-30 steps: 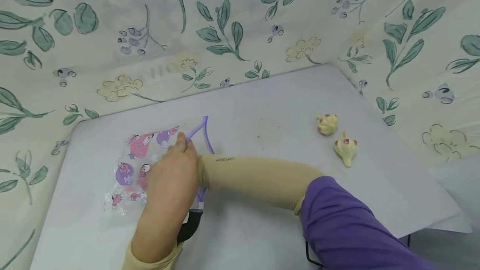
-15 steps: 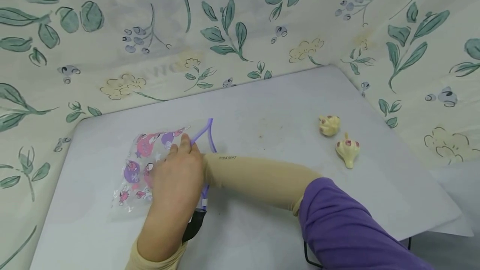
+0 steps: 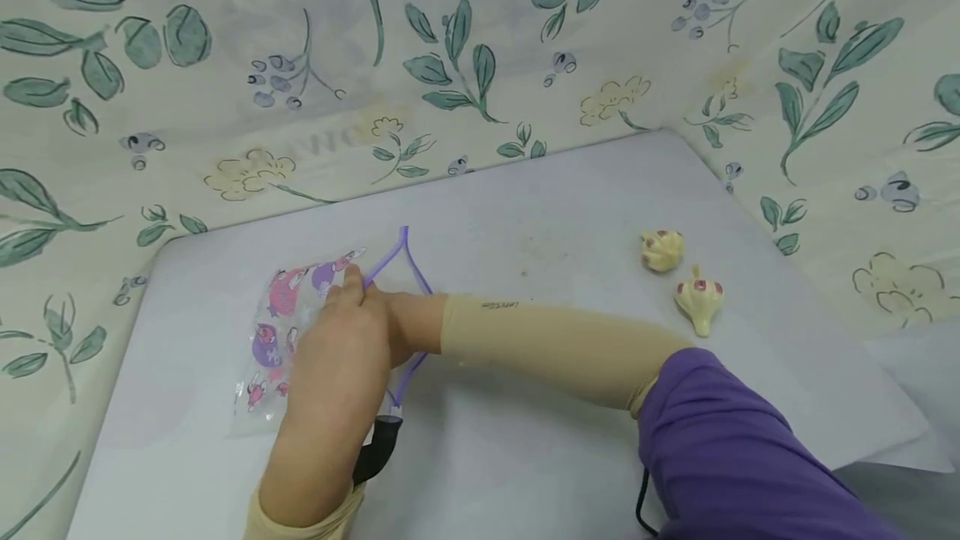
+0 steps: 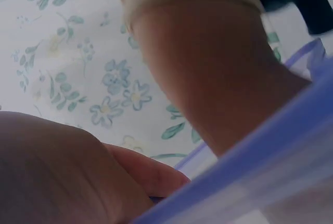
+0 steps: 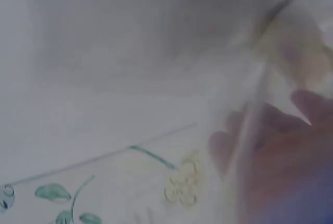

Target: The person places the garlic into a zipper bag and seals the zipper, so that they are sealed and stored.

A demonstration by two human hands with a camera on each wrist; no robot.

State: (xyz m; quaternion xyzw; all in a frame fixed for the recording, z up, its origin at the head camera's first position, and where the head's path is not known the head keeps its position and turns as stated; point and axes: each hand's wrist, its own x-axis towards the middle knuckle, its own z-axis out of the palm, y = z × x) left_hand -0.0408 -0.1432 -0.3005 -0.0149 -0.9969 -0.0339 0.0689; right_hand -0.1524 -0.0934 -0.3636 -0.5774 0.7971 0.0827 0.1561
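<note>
A flat, clear plastic pouch (image 3: 283,294), glossy and printed with pink and purple cartoon figures, is laid on the smooth white table (image 3: 570,207), toward its left edge. The pouch's mouth is faced toward the table's right edge and is spread into an angular gap, bordered by a thin purple strip (image 3: 418,267).

The bare left hand (image 3: 341,357) is laid over the pouch, and the purple strip is pinched in its grip. A black band (image 3: 378,450) is worn at that wrist.

The right hand (image 5: 281,151) is passed through the mouth into the pouch, its forearm covered by a close-fitting beige stretch sleeve (image 3: 540,344) and, higher up, by a gathered purple cloth sleeve (image 3: 735,440). In the blurred right wrist view, a pale yellow, rounded object (image 5: 296,60) is seen just beside its fingertips; whether it is pinched in that grip cannot be told.

Near the table's right edge, two glossy cream-yellow garlic-shaped pieces are placed close together: a knobbly one (image 3: 662,250), and a bulbous, stemmed one (image 3: 701,302) nearer the front. The far edge is bordered by leaf-printed cloth (image 3: 517,82).
</note>
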